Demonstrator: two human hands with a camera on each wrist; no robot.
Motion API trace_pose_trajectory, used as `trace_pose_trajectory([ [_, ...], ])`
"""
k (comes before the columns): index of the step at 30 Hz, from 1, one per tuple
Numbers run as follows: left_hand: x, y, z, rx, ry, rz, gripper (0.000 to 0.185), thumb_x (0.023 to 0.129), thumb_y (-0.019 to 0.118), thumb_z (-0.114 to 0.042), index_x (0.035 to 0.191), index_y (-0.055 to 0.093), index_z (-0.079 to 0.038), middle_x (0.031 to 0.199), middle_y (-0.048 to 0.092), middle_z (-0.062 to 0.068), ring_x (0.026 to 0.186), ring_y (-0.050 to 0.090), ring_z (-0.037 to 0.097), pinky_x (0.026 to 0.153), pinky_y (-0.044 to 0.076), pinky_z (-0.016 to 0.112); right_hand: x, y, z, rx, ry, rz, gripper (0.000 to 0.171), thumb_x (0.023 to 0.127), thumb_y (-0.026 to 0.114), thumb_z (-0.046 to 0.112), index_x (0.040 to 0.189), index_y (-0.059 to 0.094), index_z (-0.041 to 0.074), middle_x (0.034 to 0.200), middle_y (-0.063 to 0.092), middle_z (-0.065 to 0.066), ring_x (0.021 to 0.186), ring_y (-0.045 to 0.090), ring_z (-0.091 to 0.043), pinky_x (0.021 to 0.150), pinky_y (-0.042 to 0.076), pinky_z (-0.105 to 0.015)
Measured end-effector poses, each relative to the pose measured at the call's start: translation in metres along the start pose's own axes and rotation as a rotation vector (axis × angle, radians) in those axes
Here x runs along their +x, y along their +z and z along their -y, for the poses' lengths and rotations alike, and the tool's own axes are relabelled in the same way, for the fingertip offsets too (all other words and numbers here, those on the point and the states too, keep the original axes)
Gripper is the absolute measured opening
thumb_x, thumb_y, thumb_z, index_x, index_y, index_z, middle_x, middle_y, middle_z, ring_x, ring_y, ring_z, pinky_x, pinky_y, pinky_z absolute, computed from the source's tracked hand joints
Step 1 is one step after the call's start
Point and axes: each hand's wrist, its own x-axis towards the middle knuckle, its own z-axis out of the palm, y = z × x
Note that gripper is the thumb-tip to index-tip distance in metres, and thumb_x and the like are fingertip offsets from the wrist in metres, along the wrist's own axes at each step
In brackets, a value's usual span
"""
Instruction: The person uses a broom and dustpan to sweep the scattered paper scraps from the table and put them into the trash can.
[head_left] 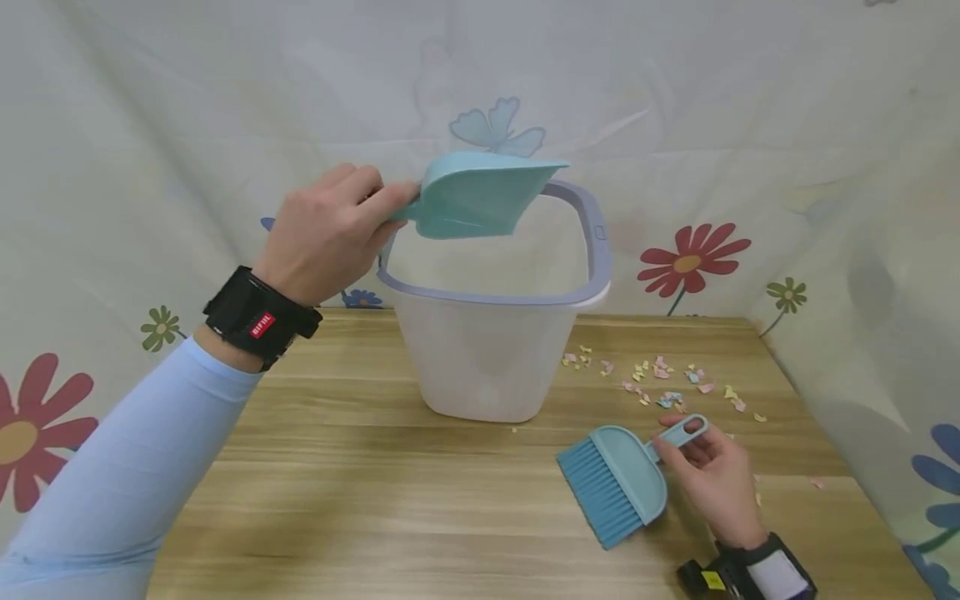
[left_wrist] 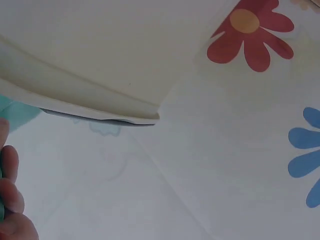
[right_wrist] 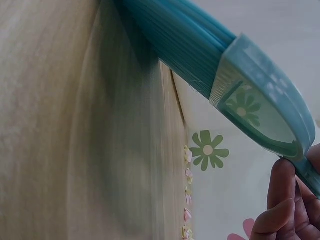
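The left hand is raised above the wooden surface, its fingers and thumb curled round the short handle of a teal dustpan. The dustpan is tilted over the open mouth of a translucent white bin with a lilac-grey rim, its wide lip over the back half of the opening. Whether anything lies in the pan cannot be told from here. The bin stands upright near the middle of the surface, toward the back.

The right hand rests low at the front right, palm turned up, its grip closed loosely round the looped handle of a small teal brush. The brush lies flat on the surface just beside the hand, blue bristles pointing toward the front left. In the right wrist view the brush fills the top of the frame, fingertips pinching its handle end.

Scraps of coloured paper are scattered on the surface to the right of the bin, behind the right hand. A pale curtain printed with flowers hangs round the back and sides.
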Motion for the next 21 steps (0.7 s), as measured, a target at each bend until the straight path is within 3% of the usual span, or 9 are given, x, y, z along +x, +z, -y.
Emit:
trace_pose_trajectory([
  [3,-0.004,-0.003,0.000,-0.062,-0.067,-0.006,0.027,0.096,0.075,-0.010,0.122,0.069,-0.007,0.087,0.065,0.013,0.074,0.061,0.029,0.060,0.053,0.043,0.001,-0.001,0.001,-0.009,-0.002,0.012,0.028,0.090,0.077,-0.001,0.117,0.069,-0.007,0.092,0.069,0.028,0.085,0.070,0.006,0.072,0.057,-0.016],
  [9,-0.014,-0.015,-0.004,-0.221,-0.196,-0.011,0.037,0.094,0.077,-0.010,0.129,0.068,-0.001,0.118,0.074,0.016,0.089,0.070,0.028,0.075,0.056,0.043,0.001,-0.002,0.000,-0.024,-0.005,0.020,0.029,0.091,0.077,0.001,0.118,0.069,-0.005,0.094,0.069,0.028,0.086,0.070,0.005,0.072,0.057,-0.016],
  [16,-0.042,-0.040,-0.022,-0.406,-0.261,0.026,0.042,0.091,0.078,-0.004,0.132,0.068,-0.003,0.111,0.076,0.010,0.069,0.058,0.010,0.071,0.043,0.011,0.002,-0.001,0.000,-0.020,-0.004,0.018,0.025,0.092,0.077,0.001,0.115,0.070,-0.005,0.093,0.069,0.026,0.084,0.070,0.003,0.070,0.058,-0.018],
  [21,-0.073,-0.058,-0.039,-0.529,-0.274,0.080,0.048,0.085,0.081,0.003,0.132,0.069,-0.004,0.107,0.077,0.006,0.065,0.050,0.003,0.062,0.041,0.013,0.002,0.002,0.007,0.024,0.026,0.027,0.022,0.094,0.074,0.001,0.112,0.067,-0.009,0.089,0.072,0.018,0.073,0.072,-0.006,0.062,0.059,-0.026],
])
